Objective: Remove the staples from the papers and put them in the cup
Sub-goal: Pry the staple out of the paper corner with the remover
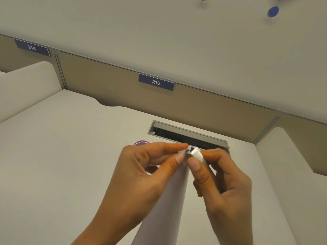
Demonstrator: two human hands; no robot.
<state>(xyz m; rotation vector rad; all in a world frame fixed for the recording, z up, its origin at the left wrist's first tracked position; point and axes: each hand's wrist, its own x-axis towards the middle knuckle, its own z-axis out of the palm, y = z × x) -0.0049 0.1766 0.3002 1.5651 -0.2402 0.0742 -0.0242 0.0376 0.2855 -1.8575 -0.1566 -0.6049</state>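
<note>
Desk (62,156): pale, fills the lower view, bounded at the back by a tan partition (109,80) and a low divider on either side. Partition carries a blue plate marked 215 (156,82) straight ahead and a second, 214 (32,48), to the left. Cable slot (187,137): grey flap raised over a dark recess, set into the desk behind the hands. Papers (164,200): white, lifted clear of the desk and running from the bottom edge up to a narrow top corner; judged to be raised this way so the stapled corner sits close under the eyes. Left hand (141,174): thumb and forefinger closed on the left side of that corner, remaining fingers curled beneath, apparently to steady the sheets. Right hand (224,183): thumb and forefinger pinched on the right side of the corner, where the edge is bent back, probably to expose the fastening. Cup (141,142): purple, only its rim showing above the left knuckles, standing on the desk just behind the hand and within easy reach for dropping. Staple (188,150): small dark marks between the two pinches, at the papers' top corner; too small to tell whether the legs are already bent up. Judged step: working the staple loose, transfer to the cup not yet begun.
</note>
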